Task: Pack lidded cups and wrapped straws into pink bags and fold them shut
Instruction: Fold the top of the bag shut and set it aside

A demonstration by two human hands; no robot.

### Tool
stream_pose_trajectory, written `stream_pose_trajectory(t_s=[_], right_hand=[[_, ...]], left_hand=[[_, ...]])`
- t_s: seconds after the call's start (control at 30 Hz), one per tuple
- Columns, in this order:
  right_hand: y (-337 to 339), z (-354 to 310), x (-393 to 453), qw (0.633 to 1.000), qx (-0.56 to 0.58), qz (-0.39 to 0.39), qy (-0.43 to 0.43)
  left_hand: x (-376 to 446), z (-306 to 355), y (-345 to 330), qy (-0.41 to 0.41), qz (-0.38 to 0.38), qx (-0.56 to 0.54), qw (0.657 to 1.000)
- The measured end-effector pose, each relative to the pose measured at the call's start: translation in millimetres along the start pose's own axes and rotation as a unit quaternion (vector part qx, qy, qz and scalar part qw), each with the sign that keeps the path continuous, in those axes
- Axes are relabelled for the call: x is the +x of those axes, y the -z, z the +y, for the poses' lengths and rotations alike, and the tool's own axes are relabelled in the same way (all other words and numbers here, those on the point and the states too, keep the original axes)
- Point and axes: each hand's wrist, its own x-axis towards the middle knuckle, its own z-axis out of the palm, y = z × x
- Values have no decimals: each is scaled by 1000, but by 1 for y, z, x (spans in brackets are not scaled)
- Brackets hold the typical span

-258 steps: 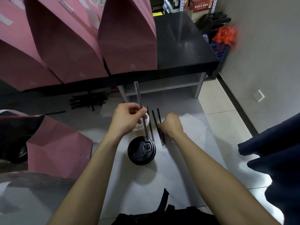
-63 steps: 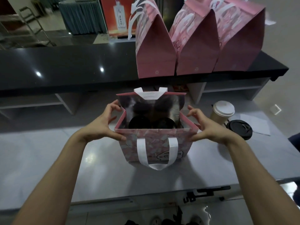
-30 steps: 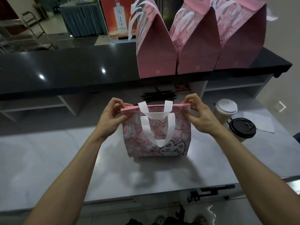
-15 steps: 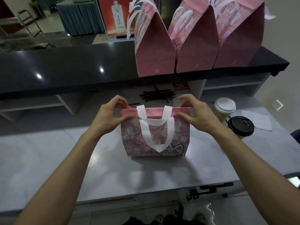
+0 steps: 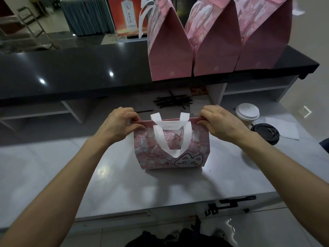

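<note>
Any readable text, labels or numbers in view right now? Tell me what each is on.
None can be read.
Red poster: characters down a white bottle, too blurred.
Pink bag: cat drawing, no words.
Three bags on the black counter: a small round mark each, unreadable.

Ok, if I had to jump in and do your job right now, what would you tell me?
Left hand and right hand each pinch a top corner of the pink bag on the grey table.
Its top edge is pressed flat, handles hanging down the front.
Three closed bags stand on the black counter.
Left to pack: the white-lidded cup and black-lidded cup to the right, plus wrapped straws behind the bag.
Finish the fold first.
</note>
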Motion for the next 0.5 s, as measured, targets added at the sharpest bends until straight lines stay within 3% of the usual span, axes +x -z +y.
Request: stream_pose_trajectory(t_s=[0.3, 0.43, 0.5], right_hand=[[-6, 1, -12, 1000, -3, 6, -4], [22, 5, -10, 995, 35, -66, -70], [44, 4, -1, 990, 96, -5, -103]], left_hand=[[-7, 4, -1, 3, -25, 14, 1000], [-3, 3, 28, 56, -115, -38, 991], [5, 2, 55, 64, -156, -89, 982]])
